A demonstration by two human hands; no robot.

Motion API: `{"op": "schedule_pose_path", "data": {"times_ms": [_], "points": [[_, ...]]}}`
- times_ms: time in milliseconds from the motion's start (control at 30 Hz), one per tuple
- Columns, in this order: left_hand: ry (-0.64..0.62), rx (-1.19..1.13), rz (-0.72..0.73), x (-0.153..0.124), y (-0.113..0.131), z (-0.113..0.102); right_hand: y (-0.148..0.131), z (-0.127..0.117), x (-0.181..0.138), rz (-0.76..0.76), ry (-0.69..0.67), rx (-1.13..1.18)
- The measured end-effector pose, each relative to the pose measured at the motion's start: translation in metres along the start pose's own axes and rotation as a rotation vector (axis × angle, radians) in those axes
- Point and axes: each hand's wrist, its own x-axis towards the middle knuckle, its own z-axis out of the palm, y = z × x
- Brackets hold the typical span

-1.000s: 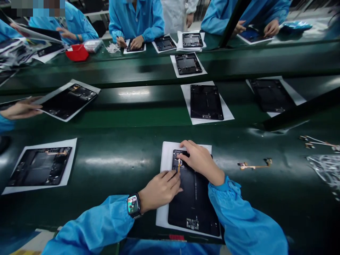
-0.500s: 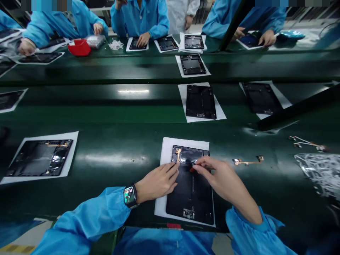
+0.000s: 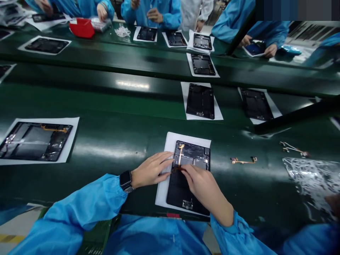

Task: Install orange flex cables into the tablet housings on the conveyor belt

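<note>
A black tablet housing (image 3: 176, 193) lies on a white sheet (image 3: 161, 200) before me, with an orange flex cable (image 3: 181, 153) along its upper left. My left hand (image 3: 152, 169) rests with fingers stretched out at the housing's left edge, holding nothing. Over the middle of the housing, my right hand (image 3: 203, 182) is closed in a pinch on a thin reddish-brown strip (image 3: 177, 169). The strip's left end reaches close to my left fingertips; whether they touch it I cannot tell.
Another opened tablet (image 3: 34, 141) lies on paper at left. To the right are a loose flex cable (image 3: 243, 161) and a clear bag (image 3: 313, 173). A dark bar (image 3: 297, 115) slants in at right. Further tablets and co-workers in blue line the far side, near a red bin (image 3: 81, 27).
My right hand has moved left and slightly down across the housing with the strip. My left hand has shifted a little left. A co-worker opposite has lifted a hand off a tablet.
</note>
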Motion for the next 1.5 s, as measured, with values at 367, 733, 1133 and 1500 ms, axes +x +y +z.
{"op": "schedule_pose_path", "data": {"times_ms": [367, 733, 1133, 1500], "points": [[-0.022, -0.041, -0.008, 0.003, 0.001, -0.001, -0.012, 0.019, 0.006, -0.063, 0.096, -0.097], [-0.023, -0.019, 0.010, 0.002, -0.001, 0.003, -0.005, 0.026, -0.006, -0.060, 0.192, 0.089], [-0.055, -0.036, -0.012, 0.004, -0.001, 0.001, -0.012, 0.023, -0.006, -0.026, 0.188, 0.103], [-0.064, -0.006, -0.020, 0.005, 0.001, 0.001, -0.014, 0.009, 0.007, -0.099, 0.065, -0.087]]}}
